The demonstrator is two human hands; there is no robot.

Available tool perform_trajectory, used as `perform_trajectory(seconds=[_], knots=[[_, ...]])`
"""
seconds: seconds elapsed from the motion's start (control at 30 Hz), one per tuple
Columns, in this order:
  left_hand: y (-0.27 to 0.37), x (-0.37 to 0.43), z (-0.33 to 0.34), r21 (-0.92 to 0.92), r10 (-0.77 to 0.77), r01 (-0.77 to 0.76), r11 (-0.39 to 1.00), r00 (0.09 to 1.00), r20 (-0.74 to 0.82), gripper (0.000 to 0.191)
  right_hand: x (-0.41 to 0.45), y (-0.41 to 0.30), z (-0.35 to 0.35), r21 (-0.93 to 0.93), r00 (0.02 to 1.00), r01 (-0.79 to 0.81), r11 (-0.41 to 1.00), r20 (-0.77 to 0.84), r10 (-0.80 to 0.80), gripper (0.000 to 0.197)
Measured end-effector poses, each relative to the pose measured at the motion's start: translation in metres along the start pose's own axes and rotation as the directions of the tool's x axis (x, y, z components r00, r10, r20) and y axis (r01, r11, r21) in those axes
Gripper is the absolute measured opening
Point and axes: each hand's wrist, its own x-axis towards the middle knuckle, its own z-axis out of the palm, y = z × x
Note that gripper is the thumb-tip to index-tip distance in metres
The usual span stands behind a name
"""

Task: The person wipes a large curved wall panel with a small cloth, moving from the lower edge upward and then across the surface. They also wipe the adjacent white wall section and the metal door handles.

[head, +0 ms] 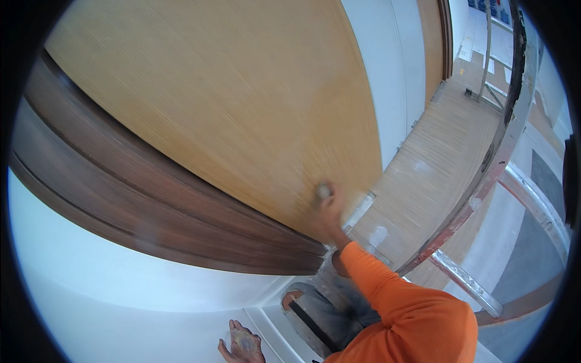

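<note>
My right hand (332, 211), blurred at the end of an orange sleeve, presses a small pale wad (323, 190) against the lower part of a light wood-grain door (227, 90). What the wad is made of cannot be told. Around it the wood looks darker than higher up the panel. Low at the bottom edge, my left hand (254, 349) is turned palm up and holds a small clear plastic dish (243, 342) with a little yellowish stuff in it. A dark brown wooden door frame (181, 195) runs along the door's left side.
A paint-spattered metal ladder (474, 204) stands close on my right, its rungs (467, 283) near my shoulder. White wall (136, 286) borders the frame at left. Beyond the door lie wood-look flooring (435, 159) and another metal frame (488, 59).
</note>
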Motion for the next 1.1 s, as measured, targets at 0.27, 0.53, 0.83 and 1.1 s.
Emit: perform_trajectory(seconds=[0.27, 0.53, 0.83, 1.1], knots=[[-0.010, -0.009, -0.015, -0.041, -0.009, 0.007, 0.999, 0.999, -0.048, 0.075, -0.031, -0.071, 0.010, -0.045, 0.926, 0.334, 0.941, 0.200, -0.320, 0.023], [-0.007, -0.016, -0.023, -0.062, -0.010, 0.010, 0.998, 1.000, -0.001, 0.071, 0.021, -0.072, 0.018, -0.122, 0.996, 0.038, 0.992, 0.081, -0.029, 0.030], [-0.033, -0.015, -0.024, 0.174, 0.197, -0.146, 0.974, 0.922, -0.332, 0.065, 0.021, -0.055, 0.023, -0.066, 0.997, -0.006, 0.998, 0.074, 0.011, 0.026], [-0.032, -0.015, -0.031, -0.049, 0.160, -0.162, 0.986, 0.986, -0.043, 0.051, -0.044, -0.053, 0.016, 0.048, 0.788, 0.476, 0.878, 0.420, -0.450, 0.038]])
